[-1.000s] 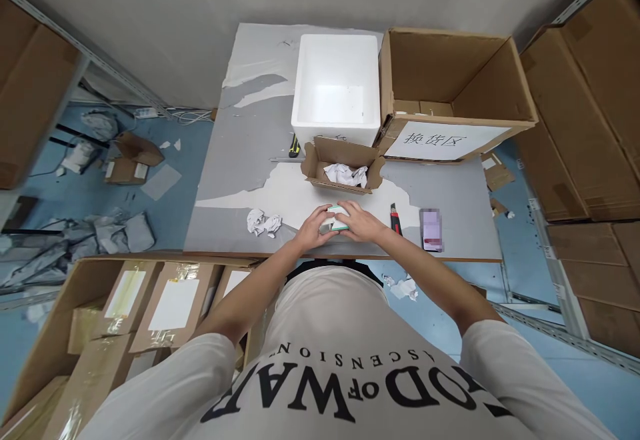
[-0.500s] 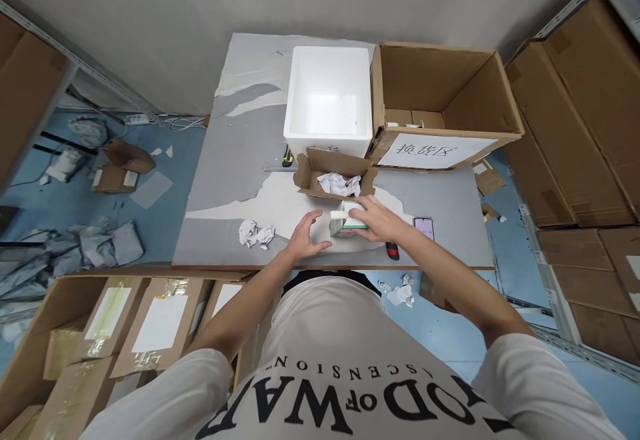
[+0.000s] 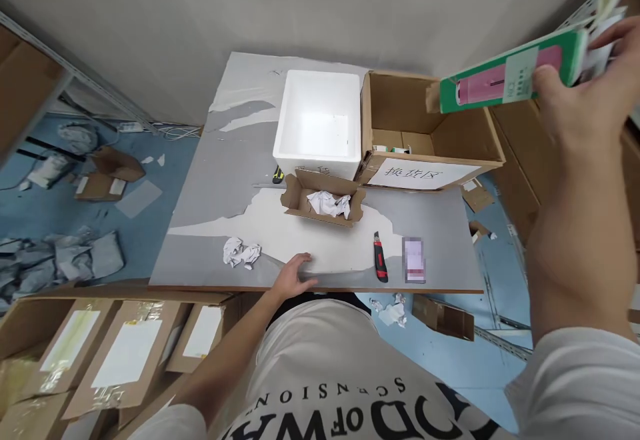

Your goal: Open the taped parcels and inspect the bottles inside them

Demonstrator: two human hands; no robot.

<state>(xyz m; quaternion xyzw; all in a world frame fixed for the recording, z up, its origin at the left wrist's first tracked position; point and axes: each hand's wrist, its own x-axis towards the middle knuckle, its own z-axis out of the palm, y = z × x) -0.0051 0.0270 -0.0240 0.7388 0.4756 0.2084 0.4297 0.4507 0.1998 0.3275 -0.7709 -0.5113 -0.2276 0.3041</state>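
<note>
High at the right, my right hand (image 3: 595, 87) grips a green and white product box (image 3: 515, 73) with a pink device pictured on its side. Its near end and something white beside it are blurred. The box is raised in front of the large cardboard box's right part. My left hand (image 3: 293, 277) is at the table's front edge, empty, fingers apart. A small opened cardboard box (image 3: 320, 210) with crumpled white paper (image 3: 329, 204) in it stands beyond that hand. More crumpled paper (image 3: 241, 253) lies to its left, and a red and black utility knife (image 3: 380, 258) to its right.
A white foam box (image 3: 285, 153) and a large cardboard box (image 3: 373, 127) with Chinese writing stand at the table's back. A phone (image 3: 414, 260), its screen blurred out, lies right of the knife. Taped cartons (image 3: 127, 353) fill a big box at lower left.
My right hand has lifted the green and white box from the table, up and far to the right. My left hand stays near the front edge, open. The utility knife now shows fully.
</note>
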